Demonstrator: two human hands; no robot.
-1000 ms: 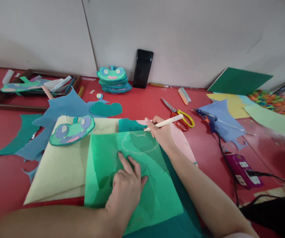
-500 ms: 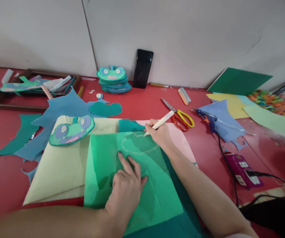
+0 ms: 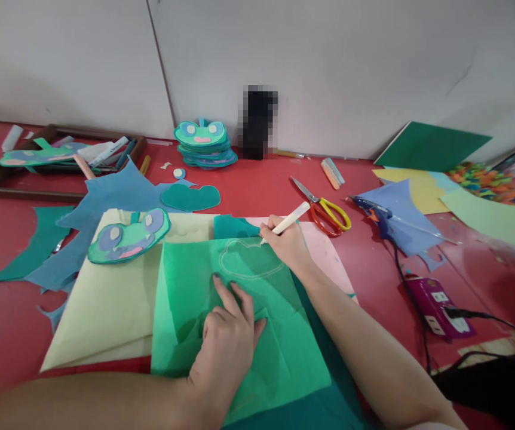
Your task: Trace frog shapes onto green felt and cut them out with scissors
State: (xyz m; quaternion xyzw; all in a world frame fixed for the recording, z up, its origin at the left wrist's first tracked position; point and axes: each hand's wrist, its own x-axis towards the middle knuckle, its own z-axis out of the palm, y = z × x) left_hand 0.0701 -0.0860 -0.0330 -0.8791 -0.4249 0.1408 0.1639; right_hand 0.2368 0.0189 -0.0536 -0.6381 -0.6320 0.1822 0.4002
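A white marker [image 3: 291, 218] is held in my right hand [image 3: 288, 242], its tip on the upper edge of a green felt sheet [image 3: 284, 346]. There a pale double outline [image 3: 251, 276] forms a rounded, cloud-like shape. My left hand [image 3: 230, 328] lies on the same sheet below the outline, fingers extended and pressing on it. Beneath are a cream sheet [image 3: 114, 316], a dark teal sheet [image 3: 324, 400] and a pink sheet [image 3: 324, 257]. A felt frog face [image 3: 128, 237] rests on the cream sheet, left of the outline.
Scissors [image 3: 322, 206] with red and yellow handles lie beyond my right hand. A glue gun [image 3: 376, 218] sits on blue felt, its cord running past a purple power strip [image 3: 439, 307]. Stacked frog faces [image 3: 206, 143] stand by the wall. A brown tray [image 3: 55, 194] holds markers.
My right hand and the marker have shifted very slightly left along the outline's upper edge. My left hand stays where it was on the green felt.
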